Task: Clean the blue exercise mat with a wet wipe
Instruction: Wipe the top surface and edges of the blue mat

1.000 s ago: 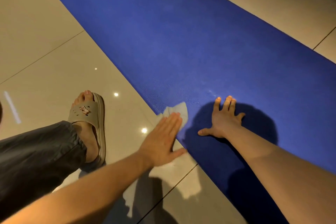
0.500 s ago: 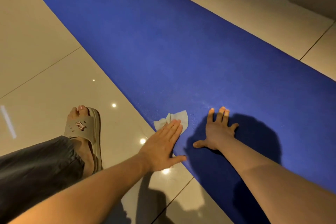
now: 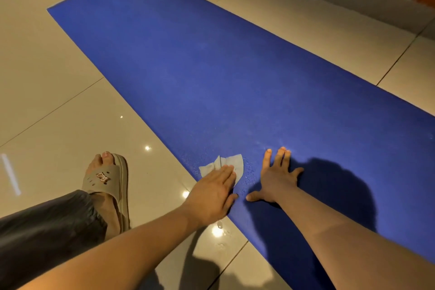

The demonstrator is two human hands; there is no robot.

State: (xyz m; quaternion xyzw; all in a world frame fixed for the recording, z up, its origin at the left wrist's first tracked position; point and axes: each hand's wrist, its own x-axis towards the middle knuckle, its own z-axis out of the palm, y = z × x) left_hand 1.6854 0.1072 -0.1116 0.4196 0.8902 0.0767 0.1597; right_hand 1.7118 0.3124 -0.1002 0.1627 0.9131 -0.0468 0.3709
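At the far left, on the glossy beige tiled floor (image 3: 58, 125), a foot rests in a tan moulded rubber slide sandal (image 3: 107, 180), with a dark trouser leg (image 3: 47, 226) below it. The sandal's strap carries a small raised badge with pale lettering, too small and skewed to read with any confidence; no other writing shows.

Moving right, the left hand (image 3: 213, 192) lies flat, fingers together and extended, pressing down on a crumpled pale grey wet wipe (image 3: 229, 163). The wipe sits on the long blue foam exercise mat (image 3: 211, 66) just inside its near long edge, and the heel of the hand overhangs onto the tiles. Small droplets bead on the mat just beside the wipe. Further right, the right hand (image 3: 275, 178) is spread wide and empty, palm down on the mat, seemingly bracing it.

The step in hand looks like the wiping itself, worked at the near edge. Most of the mat stretches away towards the far wall, and whether it has been wiped cannot be told. The next move likely calls for sliding the wipe across the mat's width under steady flat pressure, keeping the wipe from bunching, while the right hand holds the mat from creeping over the slick tiles.
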